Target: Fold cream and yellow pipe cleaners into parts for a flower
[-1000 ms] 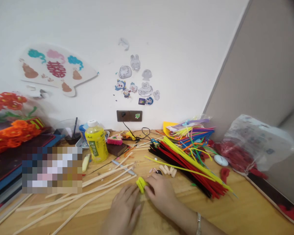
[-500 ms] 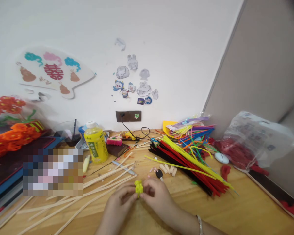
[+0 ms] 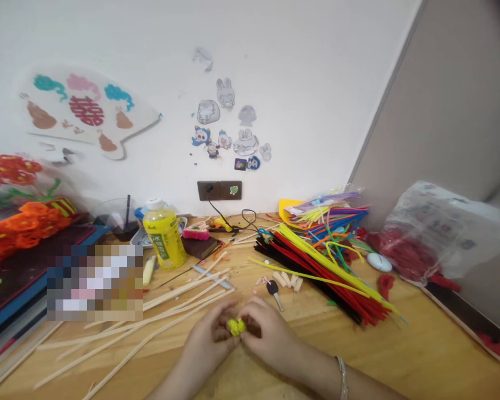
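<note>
Between the fingertips of both hands sits a small yellow piece of bent pipe cleaner, low in the middle of the head view. My left hand pinches it from the left side. My right hand, with a bracelet on its wrist, grips it from the right. Fingers cover part of the piece, so its full shape is hidden. Just beyond the hands lies a key with a black head. Beside that are several short pale wooden pegs.
Long wooden sticks spread over the table's left. A bottle of yellow drink stands behind them. Yellow, red and black pipe cleaners lie right of centre. Orange pipe-cleaner flowers are far left, a plastic bag far right.
The yellow piece has been turned in my fingers, from upright to lying more sideways. Both hands still hold it. The whole view has shifted slightly.
</note>
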Motion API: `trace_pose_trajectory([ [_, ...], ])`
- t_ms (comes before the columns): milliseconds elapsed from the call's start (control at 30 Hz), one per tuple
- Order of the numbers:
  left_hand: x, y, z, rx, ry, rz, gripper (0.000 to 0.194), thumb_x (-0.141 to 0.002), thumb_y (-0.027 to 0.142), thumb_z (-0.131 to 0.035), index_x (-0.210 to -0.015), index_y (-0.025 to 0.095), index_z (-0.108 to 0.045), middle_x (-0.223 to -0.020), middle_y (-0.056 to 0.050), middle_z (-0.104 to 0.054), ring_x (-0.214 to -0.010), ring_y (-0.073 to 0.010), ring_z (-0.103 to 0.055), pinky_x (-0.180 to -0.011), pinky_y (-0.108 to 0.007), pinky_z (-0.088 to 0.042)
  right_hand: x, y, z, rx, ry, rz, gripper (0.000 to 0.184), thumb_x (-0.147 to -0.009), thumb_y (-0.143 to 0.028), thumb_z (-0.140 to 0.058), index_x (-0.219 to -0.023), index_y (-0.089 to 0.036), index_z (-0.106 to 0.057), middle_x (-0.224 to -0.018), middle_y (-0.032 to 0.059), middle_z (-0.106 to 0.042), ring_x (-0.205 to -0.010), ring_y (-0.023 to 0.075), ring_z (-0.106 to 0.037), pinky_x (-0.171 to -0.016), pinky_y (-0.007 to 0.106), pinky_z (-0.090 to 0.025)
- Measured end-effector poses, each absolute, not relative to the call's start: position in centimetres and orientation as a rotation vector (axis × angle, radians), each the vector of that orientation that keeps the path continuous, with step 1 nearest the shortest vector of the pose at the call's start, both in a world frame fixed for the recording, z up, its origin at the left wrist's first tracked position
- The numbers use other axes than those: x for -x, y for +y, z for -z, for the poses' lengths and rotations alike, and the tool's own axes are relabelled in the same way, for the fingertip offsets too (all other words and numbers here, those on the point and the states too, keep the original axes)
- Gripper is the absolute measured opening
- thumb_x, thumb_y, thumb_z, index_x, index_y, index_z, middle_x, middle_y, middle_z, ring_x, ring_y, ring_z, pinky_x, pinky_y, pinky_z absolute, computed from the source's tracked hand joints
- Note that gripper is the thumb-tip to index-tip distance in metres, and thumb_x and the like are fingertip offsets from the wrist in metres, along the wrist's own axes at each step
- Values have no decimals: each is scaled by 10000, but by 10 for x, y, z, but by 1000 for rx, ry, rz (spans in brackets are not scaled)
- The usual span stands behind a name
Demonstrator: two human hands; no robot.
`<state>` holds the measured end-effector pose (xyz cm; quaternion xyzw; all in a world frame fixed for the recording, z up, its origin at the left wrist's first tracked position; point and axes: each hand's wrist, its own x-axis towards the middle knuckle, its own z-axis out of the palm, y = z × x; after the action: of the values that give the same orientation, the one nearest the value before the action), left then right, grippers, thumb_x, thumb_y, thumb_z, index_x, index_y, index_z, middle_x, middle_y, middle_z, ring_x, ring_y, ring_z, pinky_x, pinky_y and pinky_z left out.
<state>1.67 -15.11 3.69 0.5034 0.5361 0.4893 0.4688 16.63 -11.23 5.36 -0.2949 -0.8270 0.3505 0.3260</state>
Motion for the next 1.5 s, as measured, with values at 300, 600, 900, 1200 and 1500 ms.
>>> trace_pose_trajectory([
  [300, -17, -153, -43, -1229, 1277, -1043, 238, -514, 71, -594, -715, 188, -544, -650, 47, -572, -611, -133, -555, -550, -231, -416, -168, -113, -52, 750, -2171, -977, 226, -610, 22, -496, -704, -184, -488, -724, -21, -471, -688, 123, -453, -606, 207, -339],
  [600, -12, -153, -40, -1083, 1204, -1066, 219, -503, 149, -719, -643, 165, -551, -632, 28, -631, -628, -143, -594, -615, -255, -431, -170, -110, -51, 729, -1996, -1192, 177, -635, -42, -531, -742, -181, -504, -766, -10, -497, -736, 132, -470, -674, 229, -376],
  [900, -16, -156, -51, -1089, 1126, -1173, 231, -532, 295, -780, -542, 179, -580, -737, -1, -655, -773, -185, -621, -734, -297, -459, -176, -108, -60, 693, -1880, -1314, 190, -656, -97, -536, -825, -182, -536, -833, 12, -542, -810, 149, -524, -748, 266, -422],
  [1200, -17, -161, -56, -1283, 1215, -1355, 52, -639, 153, -676, -658, 192, -648, -857, -42, -635, -827, -202, -631, -761, -311, -492, -174, -113, -58, 692, -1907, -1077, 174, -676, -76, -540, -814, -182, -538, -822, 12, -549, -813, 154, -525, -763, 276, -412],
  [1500, -19, -165, -63, -1752, 1560, -1177, 68, -685, 161, -618, -699, 208, -664, -887, -74, -693, -865, -239, -632, -800, -353, -475, -173, -111, -52, 782, -2072, -911, 182, -674, -32, -546, -777, -182, -536, -778, -3, -521, -754, 143, -487, -663, 237, -385],
])
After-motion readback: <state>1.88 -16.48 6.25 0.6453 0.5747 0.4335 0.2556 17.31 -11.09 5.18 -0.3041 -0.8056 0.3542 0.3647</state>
